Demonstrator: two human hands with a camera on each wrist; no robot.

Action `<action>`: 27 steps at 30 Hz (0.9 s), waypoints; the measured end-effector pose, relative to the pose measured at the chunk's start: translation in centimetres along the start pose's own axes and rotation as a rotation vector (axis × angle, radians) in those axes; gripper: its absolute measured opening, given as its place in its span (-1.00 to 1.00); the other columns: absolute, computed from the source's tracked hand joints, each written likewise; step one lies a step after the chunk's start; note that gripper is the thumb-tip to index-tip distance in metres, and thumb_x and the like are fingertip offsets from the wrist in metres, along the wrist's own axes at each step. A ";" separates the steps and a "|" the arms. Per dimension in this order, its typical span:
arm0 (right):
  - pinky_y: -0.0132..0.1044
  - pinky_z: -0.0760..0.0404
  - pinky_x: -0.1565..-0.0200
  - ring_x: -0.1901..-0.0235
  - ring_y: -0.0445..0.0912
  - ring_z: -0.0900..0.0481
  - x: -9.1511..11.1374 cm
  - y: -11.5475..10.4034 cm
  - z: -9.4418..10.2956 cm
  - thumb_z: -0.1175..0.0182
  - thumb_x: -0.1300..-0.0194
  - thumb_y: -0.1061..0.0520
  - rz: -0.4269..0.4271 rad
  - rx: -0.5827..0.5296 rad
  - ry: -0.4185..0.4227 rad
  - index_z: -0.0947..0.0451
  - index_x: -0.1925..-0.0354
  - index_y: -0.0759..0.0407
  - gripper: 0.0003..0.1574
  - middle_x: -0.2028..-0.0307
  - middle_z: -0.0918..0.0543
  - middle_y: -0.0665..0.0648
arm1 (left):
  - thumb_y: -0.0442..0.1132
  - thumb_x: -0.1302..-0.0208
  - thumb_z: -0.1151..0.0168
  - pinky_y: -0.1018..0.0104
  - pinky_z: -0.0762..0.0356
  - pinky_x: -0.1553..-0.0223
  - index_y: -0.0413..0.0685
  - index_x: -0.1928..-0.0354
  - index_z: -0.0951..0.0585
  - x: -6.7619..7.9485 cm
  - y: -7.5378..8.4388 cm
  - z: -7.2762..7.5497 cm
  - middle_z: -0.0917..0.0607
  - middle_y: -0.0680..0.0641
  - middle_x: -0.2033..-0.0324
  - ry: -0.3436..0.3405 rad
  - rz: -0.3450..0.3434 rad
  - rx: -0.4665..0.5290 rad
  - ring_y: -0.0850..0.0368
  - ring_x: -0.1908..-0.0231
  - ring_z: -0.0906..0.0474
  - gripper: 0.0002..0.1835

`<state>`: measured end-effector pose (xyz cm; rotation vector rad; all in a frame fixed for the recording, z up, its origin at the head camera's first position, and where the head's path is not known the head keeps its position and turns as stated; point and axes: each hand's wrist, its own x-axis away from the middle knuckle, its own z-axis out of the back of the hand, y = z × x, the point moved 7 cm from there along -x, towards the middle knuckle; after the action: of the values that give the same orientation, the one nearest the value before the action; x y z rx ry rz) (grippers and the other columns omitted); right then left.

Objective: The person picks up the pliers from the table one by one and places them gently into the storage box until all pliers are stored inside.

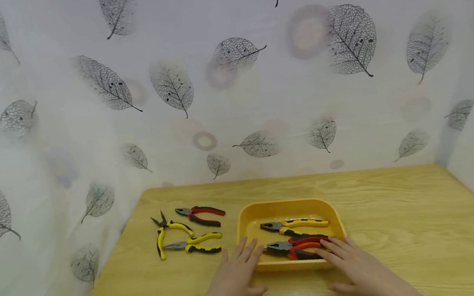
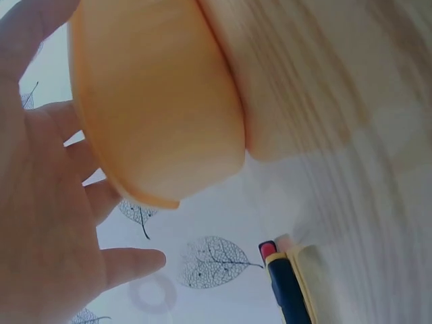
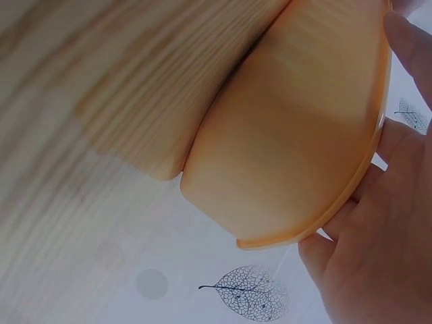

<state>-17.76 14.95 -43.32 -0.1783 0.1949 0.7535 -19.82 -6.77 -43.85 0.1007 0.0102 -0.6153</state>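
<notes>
Yellow tray point(image 1: 287, 206) sits on table point(image 1: 408, 215), pliers point(image 1: 279, 246) inside; three other pliers point(image 1: 204, 238) lie left. Left hand point(image 1: 234, 278): fingers extended over near-left rim. Right hand point(image 1: 357, 268): fingers extended over near-right rim.

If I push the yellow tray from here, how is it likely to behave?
The tray looks like smooth moulded plastic, so it should stay fairly stiff. Its broad, low shape suggests it would slide across the tabletop rather than tip. The loose pliers inside have metal-looking heads, so they probably add weight and may shift.
</notes>
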 end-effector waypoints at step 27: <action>-0.40 0.54 -0.18 -0.16 0.19 -0.20 0.1 0.1 0.0 -0.23 0.02 -0.20 -0.019 -0.034 0.001 -0.28 -0.21 0.19 -0.10 -0.17 -0.31 0.27 | -0.04 0.07 -0.34 0.05 -0.39 0.05 -0.21 -0.12 -0.37 0.8 -6.1 3.7 -0.43 -0.17 -0.04 0.416 -0.168 0.036 -0.06 0.00 -0.39 -0.30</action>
<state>-17.78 15.12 -43.31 -0.2122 0.1814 0.7379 -22.81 -12.55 -40.74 0.2638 0.4139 -0.7534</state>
